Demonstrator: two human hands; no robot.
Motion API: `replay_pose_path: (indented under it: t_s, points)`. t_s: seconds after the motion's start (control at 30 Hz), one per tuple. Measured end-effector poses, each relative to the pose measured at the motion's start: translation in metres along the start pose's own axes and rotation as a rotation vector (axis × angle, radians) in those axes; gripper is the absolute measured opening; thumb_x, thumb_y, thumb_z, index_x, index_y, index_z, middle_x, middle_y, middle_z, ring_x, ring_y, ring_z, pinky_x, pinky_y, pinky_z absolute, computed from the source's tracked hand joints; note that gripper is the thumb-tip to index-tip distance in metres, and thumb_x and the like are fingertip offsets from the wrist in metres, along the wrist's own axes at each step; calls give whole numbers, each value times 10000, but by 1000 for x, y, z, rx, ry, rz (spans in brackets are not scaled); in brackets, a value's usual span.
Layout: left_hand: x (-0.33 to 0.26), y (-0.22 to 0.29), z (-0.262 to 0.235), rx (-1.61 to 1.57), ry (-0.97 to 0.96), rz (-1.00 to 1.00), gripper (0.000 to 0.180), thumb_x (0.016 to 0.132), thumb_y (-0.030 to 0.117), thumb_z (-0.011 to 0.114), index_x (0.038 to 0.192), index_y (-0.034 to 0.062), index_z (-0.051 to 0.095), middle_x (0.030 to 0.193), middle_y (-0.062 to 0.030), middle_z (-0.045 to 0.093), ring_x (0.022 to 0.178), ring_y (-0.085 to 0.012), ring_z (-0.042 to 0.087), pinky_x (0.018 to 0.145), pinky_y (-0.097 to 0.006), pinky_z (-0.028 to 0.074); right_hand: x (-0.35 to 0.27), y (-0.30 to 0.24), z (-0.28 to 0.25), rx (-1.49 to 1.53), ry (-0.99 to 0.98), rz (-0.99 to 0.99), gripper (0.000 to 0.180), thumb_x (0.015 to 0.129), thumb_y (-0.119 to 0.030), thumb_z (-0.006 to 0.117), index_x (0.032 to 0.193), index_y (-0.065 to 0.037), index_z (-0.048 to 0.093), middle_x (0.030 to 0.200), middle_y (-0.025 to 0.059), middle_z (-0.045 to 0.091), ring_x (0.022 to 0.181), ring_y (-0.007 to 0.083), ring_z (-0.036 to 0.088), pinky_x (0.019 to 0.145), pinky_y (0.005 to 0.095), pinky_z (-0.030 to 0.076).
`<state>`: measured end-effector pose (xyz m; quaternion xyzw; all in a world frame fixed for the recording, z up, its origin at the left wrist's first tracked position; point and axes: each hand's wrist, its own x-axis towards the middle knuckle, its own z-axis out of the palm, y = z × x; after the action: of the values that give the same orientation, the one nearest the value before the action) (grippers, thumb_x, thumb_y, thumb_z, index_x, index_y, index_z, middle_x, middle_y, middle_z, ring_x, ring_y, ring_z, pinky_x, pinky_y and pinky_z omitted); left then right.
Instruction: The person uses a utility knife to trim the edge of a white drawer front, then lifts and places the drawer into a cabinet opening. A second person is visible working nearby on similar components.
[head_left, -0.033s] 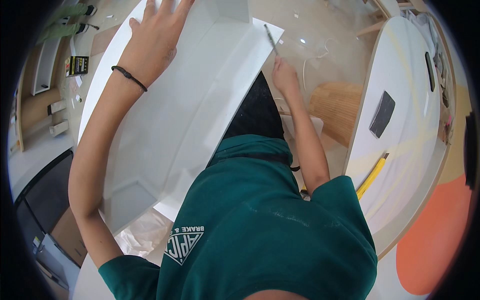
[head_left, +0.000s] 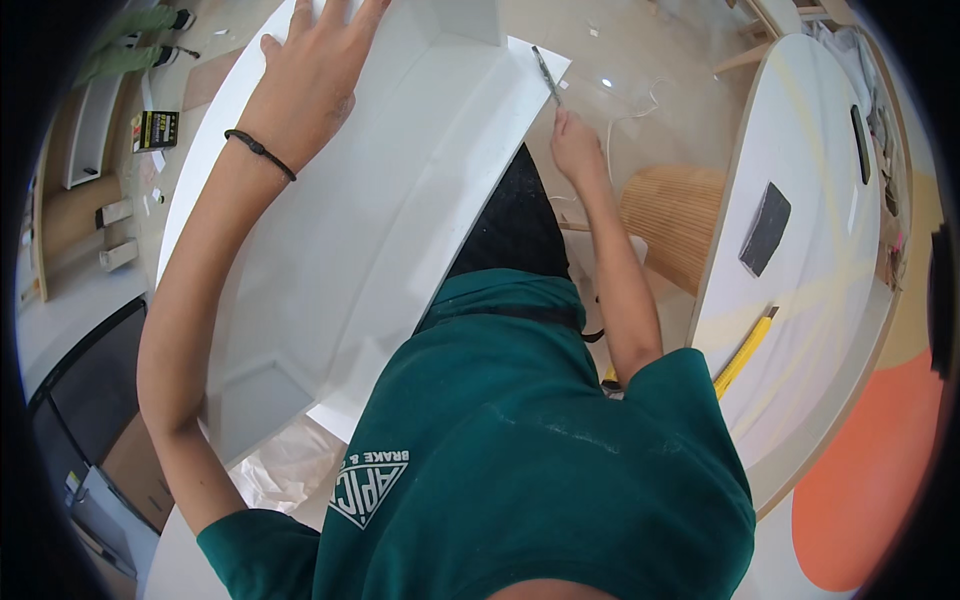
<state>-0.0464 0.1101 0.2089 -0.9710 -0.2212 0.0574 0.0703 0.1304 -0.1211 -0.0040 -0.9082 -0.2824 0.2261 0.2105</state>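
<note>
Right hand [head_left: 577, 150] gripping tool [head_left: 545, 73], left hand [head_left: 310, 85] wide on box [head_left: 330, 250], yellow cutter [head_left: 745, 353] on table [head_left: 825, 270]

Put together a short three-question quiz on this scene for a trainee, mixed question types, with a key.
1. True or false: the left hand, below which a black wristband is worn, rests with its fingers spread on the white box-like piece.

2. Choose one. The right hand is holding:
A) a paint roller
B) a slim tool
C) a folded cloth

3. On the white tabletop to the person's right, which lies nearer the right shoulder: the yellow tool or the dark flat pad?

Key
1. True
2. B
3. The yellow tool
</note>
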Motion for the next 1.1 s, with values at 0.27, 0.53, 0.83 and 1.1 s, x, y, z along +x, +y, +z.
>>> replay_pose_path:
  t_s: [0.27, 0.53, 0.83, 1.1]
  points:
    - [4, -1, 6, 62, -34, 16, 857, 811, -141, 478, 1603, 27, 196, 1560, -338, 323, 1434, -508, 352, 1176, -591, 347, -45, 4, 1, -12, -73, 79, 541, 1093, -391, 320, 1047, 50, 630, 1002, 358, 653, 1012, 551, 602, 893, 599, 469]
    - [3, -4, 2, 42, -16, -7, 867, 810, -140, 493, 1605, 34, 195, 1564, -338, 318, 1437, -509, 347, 1175, -592, 350, 35, -11, -4, -40, 21, 73, 511, 1087, -381, 332, 1082, 45, 615, 1029, 359, 663, 1027, 551, 614, 896, 595, 485]
    - [9, 6, 1, -54, 71, 32, 878, 800, -136, 513, 1603, 45, 210, 1557, -327, 335, 1419, -502, 375, 1146, -615, 364, -160, -57, -142, 247, 472, -118, 297, 1071, -218, 480, 1173, 56, 536, 924, 196, 615, 835, 291, 615, 762, 415, 487]
    - [16, -19, 38, 108, 349, 110, 980, 797, -149, 590, 1608, 253, 214, 1450, -204, 491, 1219, -419, 576, 933, -607, 571, -191, 0, -234, -478, 750, 461, 273, 1069, -255, 503, 1197, -46, 626, 1085, 134, 637, 946, 295, 662, 792, 430, 534]
